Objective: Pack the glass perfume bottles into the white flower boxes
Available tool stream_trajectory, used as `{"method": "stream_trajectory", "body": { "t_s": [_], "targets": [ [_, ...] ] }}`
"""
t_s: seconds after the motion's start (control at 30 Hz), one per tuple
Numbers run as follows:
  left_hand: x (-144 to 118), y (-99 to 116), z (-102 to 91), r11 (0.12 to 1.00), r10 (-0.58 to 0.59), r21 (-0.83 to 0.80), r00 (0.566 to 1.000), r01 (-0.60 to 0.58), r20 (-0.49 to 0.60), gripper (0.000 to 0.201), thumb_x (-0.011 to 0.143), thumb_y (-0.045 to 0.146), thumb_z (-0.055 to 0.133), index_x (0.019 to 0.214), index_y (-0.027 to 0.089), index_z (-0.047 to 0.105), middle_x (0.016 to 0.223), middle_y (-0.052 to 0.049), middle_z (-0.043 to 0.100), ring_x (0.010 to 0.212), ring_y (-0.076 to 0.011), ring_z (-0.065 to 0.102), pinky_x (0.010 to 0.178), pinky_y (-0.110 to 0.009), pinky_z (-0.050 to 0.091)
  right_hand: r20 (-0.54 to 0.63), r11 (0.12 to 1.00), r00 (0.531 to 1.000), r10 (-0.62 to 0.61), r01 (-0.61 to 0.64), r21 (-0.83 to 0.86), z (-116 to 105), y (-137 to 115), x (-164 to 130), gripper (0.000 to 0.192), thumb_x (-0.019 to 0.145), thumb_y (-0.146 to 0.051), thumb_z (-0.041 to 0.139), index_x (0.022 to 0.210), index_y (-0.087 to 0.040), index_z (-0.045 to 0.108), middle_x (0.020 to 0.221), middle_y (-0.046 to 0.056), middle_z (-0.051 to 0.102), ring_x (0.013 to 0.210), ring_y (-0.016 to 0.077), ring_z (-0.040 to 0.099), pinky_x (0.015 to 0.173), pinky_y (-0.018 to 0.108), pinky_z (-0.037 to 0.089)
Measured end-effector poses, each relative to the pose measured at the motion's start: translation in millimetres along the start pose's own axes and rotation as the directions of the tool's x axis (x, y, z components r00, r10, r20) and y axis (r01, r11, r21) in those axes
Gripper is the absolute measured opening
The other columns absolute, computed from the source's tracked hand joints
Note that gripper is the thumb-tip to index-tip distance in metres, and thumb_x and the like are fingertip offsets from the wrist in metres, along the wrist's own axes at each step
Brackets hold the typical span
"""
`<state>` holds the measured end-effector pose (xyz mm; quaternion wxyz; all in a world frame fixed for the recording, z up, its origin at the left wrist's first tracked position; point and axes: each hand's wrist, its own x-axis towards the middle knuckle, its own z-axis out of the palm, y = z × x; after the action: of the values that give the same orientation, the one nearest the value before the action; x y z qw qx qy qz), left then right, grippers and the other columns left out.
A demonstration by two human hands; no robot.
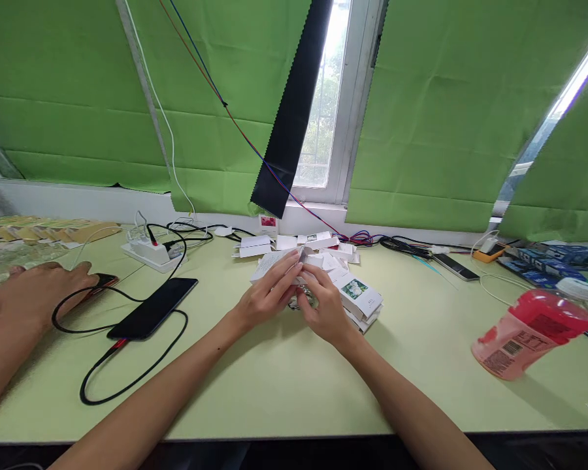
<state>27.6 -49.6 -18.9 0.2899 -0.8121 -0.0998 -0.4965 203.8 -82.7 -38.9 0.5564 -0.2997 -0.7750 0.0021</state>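
In the middle of the table, my left hand (267, 297) and my right hand (326, 305) come together around a small white cardboard box (304, 253). Fingers of both hands are closed on it and cover most of its surface. Just below and behind the fingers, something clear and shiny (294, 301) shows in part; its kind is hard to make out. Right beside my right hand lies a stack of white boxes (360, 294) with a green and white flower picture on top. More white boxes (255, 246) lie loosely piled behind my hands.
A black phone (153, 309) with a looping cable lies left, near a white power strip (154, 251). Another person's hand (42, 294) rests at far left. A pink drink bottle (534, 333) stands at right. Cables and another phone (455, 266) lie along the back.
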Motion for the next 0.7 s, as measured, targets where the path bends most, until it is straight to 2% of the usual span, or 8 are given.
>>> {"method": "stream_trajectory", "body": {
  "t_s": [0.33, 0.53, 0.7],
  "targets": [
    [-4.2, -3.4, 0.5, 1.000, 0.009, 0.016, 1.000, -0.010, 0.019, 0.066, 0.097, 0.004, 0.061, 0.159, 0.012, 0.039, 0.148, -0.022, 0.059, 0.143, -0.0330, 0.055, 0.112, -0.047, 0.058, -0.001, 0.996, 1.000, -0.003, 0.003, -0.094, -0.8, -0.9, 1.4, 0.040, 0.097, -0.006, 0.045, 0.125, -0.022, 0.068, 0.131, 0.010, 0.069, 0.111, 0.0243, 0.066, 0.096, 0.041, 0.054],
    [-3.0, -4.8, -0.3, 1.000, 0.016, 0.014, 1.000, -0.016, 0.000, 0.065, 0.096, 0.003, 0.062, 0.157, 0.013, 0.041, 0.150, -0.022, 0.057, 0.143, -0.0333, 0.055, 0.114, -0.048, 0.057, -0.007, 0.992, 0.999, -0.035, 0.034, -0.118, -1.3, -0.3, 1.1, 0.034, 0.103, -0.008, 0.043, 0.119, -0.020, 0.070, 0.131, 0.012, 0.069, 0.112, 0.0243, 0.065, 0.096, 0.040, 0.051],
    [-1.5, -6.3, -1.9, 0.998, 0.013, 0.056, 1.000, -0.012, -0.011, 0.068, 0.094, 0.003, 0.066, 0.156, 0.018, 0.043, 0.156, -0.021, 0.052, 0.144, -0.0344, 0.053, 0.112, -0.048, 0.058, -0.028, 0.994, 0.999, -0.020, 0.016, -0.111, -2.5, -1.5, -0.3, 0.035, 0.105, -0.009, 0.043, 0.121, -0.022, 0.071, 0.135, 0.011, 0.068, 0.120, 0.0241, 0.064, 0.101, 0.040, 0.051]
  ]
}}
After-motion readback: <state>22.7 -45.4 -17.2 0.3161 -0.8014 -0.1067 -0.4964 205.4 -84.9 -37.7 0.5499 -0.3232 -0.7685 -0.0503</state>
